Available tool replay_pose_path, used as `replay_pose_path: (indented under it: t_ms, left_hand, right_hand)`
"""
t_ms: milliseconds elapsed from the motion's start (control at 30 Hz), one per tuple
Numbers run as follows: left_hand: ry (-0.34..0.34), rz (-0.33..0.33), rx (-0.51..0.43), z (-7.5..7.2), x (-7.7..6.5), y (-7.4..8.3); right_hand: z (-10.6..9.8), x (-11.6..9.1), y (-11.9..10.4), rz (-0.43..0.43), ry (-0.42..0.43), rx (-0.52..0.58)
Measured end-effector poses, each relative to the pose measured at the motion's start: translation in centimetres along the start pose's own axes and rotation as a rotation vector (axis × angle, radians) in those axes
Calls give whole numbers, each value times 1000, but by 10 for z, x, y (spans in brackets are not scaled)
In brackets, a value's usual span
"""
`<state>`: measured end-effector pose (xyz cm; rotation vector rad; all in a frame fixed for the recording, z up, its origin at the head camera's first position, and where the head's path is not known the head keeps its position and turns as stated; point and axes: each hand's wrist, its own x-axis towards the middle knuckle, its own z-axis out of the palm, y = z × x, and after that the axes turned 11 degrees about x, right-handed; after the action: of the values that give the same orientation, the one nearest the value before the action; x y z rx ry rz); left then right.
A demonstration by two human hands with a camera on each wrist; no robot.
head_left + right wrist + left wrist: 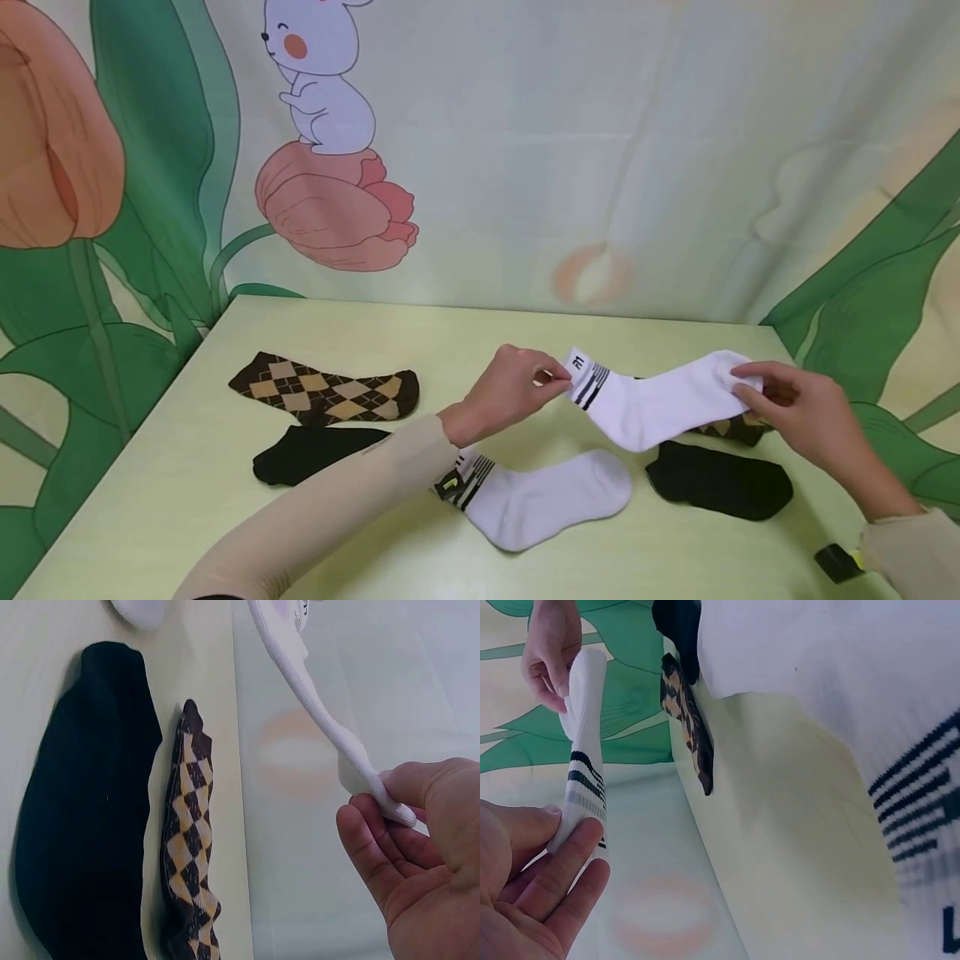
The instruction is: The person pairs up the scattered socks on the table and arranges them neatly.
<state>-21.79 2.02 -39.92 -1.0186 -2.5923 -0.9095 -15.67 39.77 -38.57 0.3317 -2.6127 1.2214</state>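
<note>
A white sock (pixel 652 408) with black stripes at its cuff is stretched out in the air between both hands. My left hand (pixel 513 387) pinches the cuff end; in the left wrist view its thumb and fingertips (pixel 585 832) close on the ribbing. At the other end my right hand (pixel 806 408) pinches the toe, which the right wrist view shows between thumb and fingers (pixel 360 825). A second white striped sock (pixel 547 500) with a dark label at its cuff lies on the table, nearer to me, its cuff partly behind my left sleeve.
On the table's (pixel 465 333) left lie an argyle sock (pixel 330 387) and a black sock (pixel 307 454), partly covered by my left arm. On the right are another black sock (pixel 720 483) and an argyle sock (pixel 191 832), mostly behind the raised sock in the head view.
</note>
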Motion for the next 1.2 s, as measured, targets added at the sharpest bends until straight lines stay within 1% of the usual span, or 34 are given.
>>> replay_pose_path:
  t_ms: [133,467,633,900,1000,1200]
  left_hand:
    - [14,3,5,-3,-6,-2]
    - [20,13,8,-11,-20,-3]
    - [25,10,-5,-14,-27,-5]
    - [48,-1,5,-21,-41,-12]
    - [58,-5,-9,-24,-46,-15]
    - [52,-36,-34,-29,-59,-19]
  right_hand:
    - [3,-1,-3,1,-9,8]
    - [11,-4,-12,6,-19,55]
    - [16,-5,-15,-12,-24,55]
    - [26,-5,-19,-32,-49,50]
    - [30,-5,-21,-44,-50,59]
    - [38,-7,-27,-60,-65,95]
